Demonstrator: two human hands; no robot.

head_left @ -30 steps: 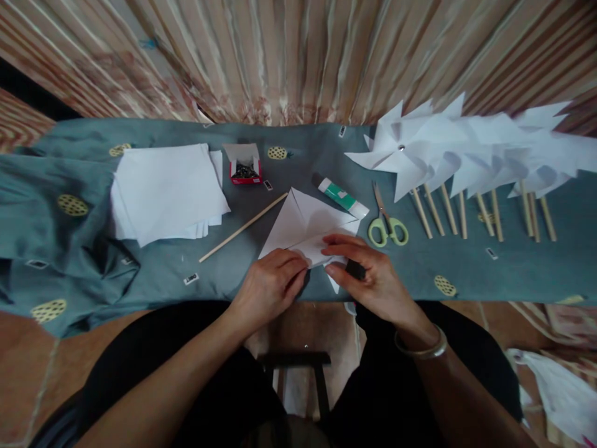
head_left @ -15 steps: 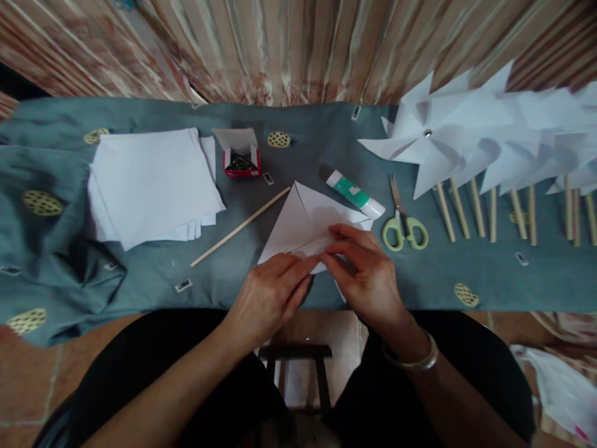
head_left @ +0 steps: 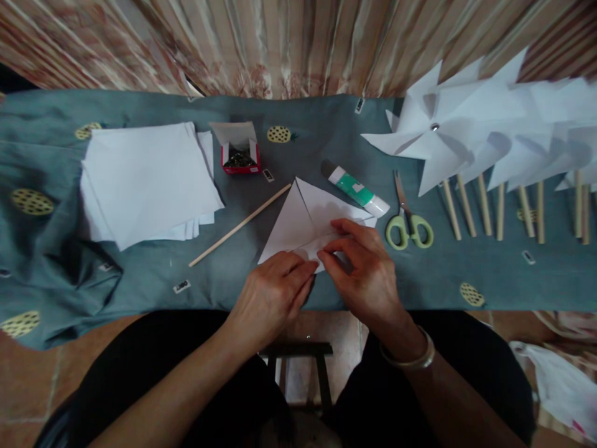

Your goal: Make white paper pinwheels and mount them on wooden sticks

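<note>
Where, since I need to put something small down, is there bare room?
Bare tablecloth lies in front of the pinwheel sticks, right of the scissors, and between the red box and the pinwheels, behind the glue stick. The centre is crowded: left hand and right hand at the folded paper, hemmed by wooden stick, glue stick and scissors.

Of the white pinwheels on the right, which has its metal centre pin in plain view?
The leftmost pinwheel, nearest the scissors: its silvery centre pin shows, while none can be made out on the others, overlapping beyond it.
</note>
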